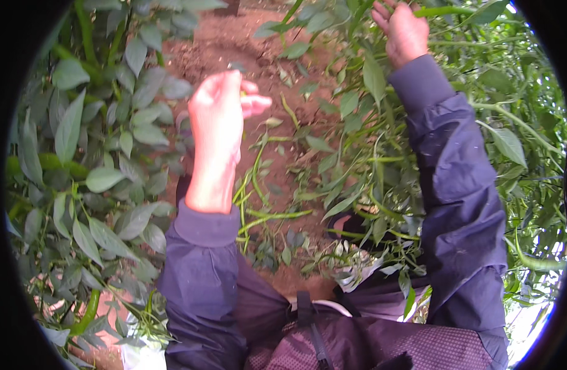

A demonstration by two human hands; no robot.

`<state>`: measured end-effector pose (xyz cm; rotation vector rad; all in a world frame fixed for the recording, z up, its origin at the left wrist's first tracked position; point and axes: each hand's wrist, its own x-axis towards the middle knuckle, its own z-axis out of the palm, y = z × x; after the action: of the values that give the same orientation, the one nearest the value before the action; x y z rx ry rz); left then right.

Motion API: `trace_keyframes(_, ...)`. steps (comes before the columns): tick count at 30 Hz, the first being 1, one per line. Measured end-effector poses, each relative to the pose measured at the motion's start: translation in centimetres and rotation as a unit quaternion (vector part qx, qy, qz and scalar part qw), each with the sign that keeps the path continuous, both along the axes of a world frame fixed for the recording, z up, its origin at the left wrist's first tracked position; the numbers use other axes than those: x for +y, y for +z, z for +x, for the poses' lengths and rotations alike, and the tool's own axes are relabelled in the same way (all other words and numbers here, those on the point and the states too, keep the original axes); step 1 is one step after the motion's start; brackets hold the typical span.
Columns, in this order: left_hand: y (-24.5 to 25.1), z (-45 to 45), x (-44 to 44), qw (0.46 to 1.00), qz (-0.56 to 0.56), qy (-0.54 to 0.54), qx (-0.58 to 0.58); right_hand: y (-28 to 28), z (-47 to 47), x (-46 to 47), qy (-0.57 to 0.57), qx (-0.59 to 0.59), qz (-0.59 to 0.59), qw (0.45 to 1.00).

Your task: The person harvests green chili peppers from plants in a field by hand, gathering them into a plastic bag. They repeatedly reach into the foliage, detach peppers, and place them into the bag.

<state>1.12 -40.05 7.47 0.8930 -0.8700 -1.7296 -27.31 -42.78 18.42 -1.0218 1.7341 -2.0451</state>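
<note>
My left hand (218, 115) is raised over the soil path, brightly lit, its fingers partly curled. A small greenish spot shows between the fingers, but I cannot tell what it is. Up at the top right, my right hand (406, 34) reaches into a pepper plant (376, 78), fingertips partly cut off by the picture's rim. A long green pepper (443, 11) lies right beside its fingers; whether they grip it is unclear. Below the hands, several slender green peppers (279, 213) lie among leaves on the ground.
Leafy pepper plants (105, 178) with hanging pods line the left side, including a thick green pepper (90, 312) low down. Reddish-brown soil (232, 37) runs between the rows. A white plastic bag (144, 347) sits at the lower left, and a dark shoe (346, 224) shows under foliage.
</note>
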Motion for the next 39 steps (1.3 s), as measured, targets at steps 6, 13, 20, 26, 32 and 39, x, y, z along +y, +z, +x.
trace_keyframes(6, 0.7, 2.0, -0.7, 1.000, 0.027, -0.012, 0.006, -4.5, 8.7, 3.6, 0.109, -0.073, 0.108, 0.985)
trace_keyframes(13, 0.6, 3.7, -2.3, 0.979, 0.093, -0.166, 0.074, -8.6, 14.9, 7.0, 0.278, -0.077, 0.207, 0.935)
trace_keyframes(20, -1.4, 4.5, -2.8, 0.961, 0.179, -0.021, 0.210, -14.5, 19.5, 13.8, 0.442, -0.018, 0.295, 0.847)
trace_keyframes(26, -1.8, 4.0, -0.2, 0.911, -0.130, -0.076, -0.384, -19.3, 23.1, 14.4, 0.211, -0.173, 0.259, 0.927)
trace_keyframes(32, -2.6, 4.3, 1.0, 0.785, -0.174, -0.283, -0.524, -21.7, 24.9, 14.2, 0.311, -0.156, 0.180, 0.920)
trace_keyframes(39, -0.8, 4.6, 1.1, 0.903, -0.116, 0.008, -0.413, -33.3, 19.8, 13.2, 0.129, 0.097, 0.393, 0.905)
